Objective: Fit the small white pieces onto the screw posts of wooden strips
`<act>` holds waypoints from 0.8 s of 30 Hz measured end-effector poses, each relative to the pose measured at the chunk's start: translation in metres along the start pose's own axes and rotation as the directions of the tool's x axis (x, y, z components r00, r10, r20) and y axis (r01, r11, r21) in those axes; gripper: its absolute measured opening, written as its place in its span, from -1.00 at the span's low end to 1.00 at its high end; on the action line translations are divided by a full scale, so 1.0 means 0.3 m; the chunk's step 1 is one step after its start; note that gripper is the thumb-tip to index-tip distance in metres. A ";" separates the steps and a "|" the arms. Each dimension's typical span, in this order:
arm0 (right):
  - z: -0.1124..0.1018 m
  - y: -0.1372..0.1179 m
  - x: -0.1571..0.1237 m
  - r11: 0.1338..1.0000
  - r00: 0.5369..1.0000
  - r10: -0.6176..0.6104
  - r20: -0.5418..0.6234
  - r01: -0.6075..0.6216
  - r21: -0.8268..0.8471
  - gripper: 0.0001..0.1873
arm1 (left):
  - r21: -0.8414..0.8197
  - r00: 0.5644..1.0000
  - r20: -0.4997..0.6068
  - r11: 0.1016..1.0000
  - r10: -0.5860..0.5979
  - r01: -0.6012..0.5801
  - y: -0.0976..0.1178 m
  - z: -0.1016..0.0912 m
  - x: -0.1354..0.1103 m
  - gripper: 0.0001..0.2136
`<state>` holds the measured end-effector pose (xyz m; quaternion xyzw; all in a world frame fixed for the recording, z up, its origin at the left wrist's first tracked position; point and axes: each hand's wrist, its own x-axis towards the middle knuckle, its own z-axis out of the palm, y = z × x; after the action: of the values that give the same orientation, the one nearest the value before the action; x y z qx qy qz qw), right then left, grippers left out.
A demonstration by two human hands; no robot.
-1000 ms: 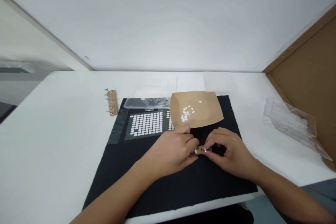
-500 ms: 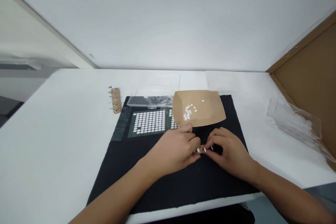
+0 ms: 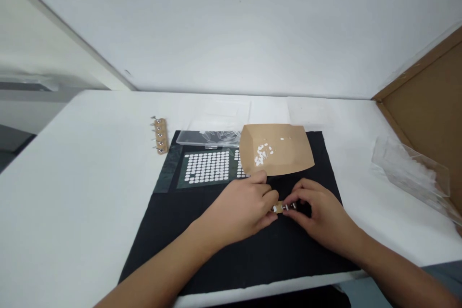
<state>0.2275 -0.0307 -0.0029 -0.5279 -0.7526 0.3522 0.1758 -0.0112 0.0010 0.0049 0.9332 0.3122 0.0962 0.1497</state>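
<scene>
Both my hands meet over a black mat (image 3: pixel 231 250) near the table's front. My left hand (image 3: pixel 240 209) and my right hand (image 3: pixel 319 211) each pinch an end of a small brown strip with metal studs (image 3: pixel 283 207). The fingers of both are closed on it. Just behind my hands sits a brown paper tray (image 3: pixel 285 154) holding several small white pieces (image 3: pixel 263 153). A dark sheet with rows of white dots (image 3: pixel 207 167) lies to the tray's left.
A second brown studded strip (image 3: pixel 160 135) lies on the white table beyond the mat's left corner. A clear plastic lid (image 3: pixel 207 138) rests behind the dotted sheet. A clear plastic box (image 3: pixel 415 173) sits at right beside a brown board (image 3: pixel 429 101).
My hands stay together on the strip, shifting it slightly; the studs now show more between my fingers. The view has drifted a little to the left.
</scene>
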 end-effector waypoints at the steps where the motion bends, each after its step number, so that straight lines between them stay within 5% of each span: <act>1: -0.001 -0.001 -0.002 1.000 1.000 0.002 0.004 -0.002 0.010 -0.85 | 0.001 1.000 -0.001 1.000 0.001 -0.001 0.000 0.000 -0.001 -0.84; 24: -0.002 -0.005 0.003 1.000 0.999 -0.007 0.035 0.007 0.023 -0.84 | -0.107 0.996 -0.024 0.990 0.089 -0.091 -0.009 -0.025 -0.005 -0.91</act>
<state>0.2267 -0.0300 -0.0016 -0.5171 -0.7533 0.3692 0.1698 -0.0160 0.0038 0.0109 0.9359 0.2656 0.1284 0.1927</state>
